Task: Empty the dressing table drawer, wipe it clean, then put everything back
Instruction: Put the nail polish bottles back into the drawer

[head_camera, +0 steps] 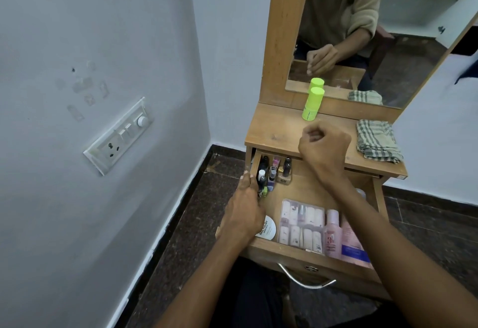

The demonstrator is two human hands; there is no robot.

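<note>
The wooden drawer (305,188) is pulled out below the dressing table top (276,131). It holds several nail polish bottles (271,172) at the back left, a white round pad box (267,228), a clear case of small tubes (301,225) and two pink bottles (332,234) at the front. My left hand (245,206) grips the drawer's left side wall. My right hand (323,146) hovers over the table top with fingers curled, nothing visible in it. A lime green bottle (313,104) stands on the top. A checked cloth (379,141) lies folded at the right.
A mirror (362,30) in a wooden frame rises behind the table top and reflects me. A wall with a switch panel (119,136) is close on the left. Dark stone floor (196,211) surrounds the table. The metal drawer handle (305,278) hangs at the front.
</note>
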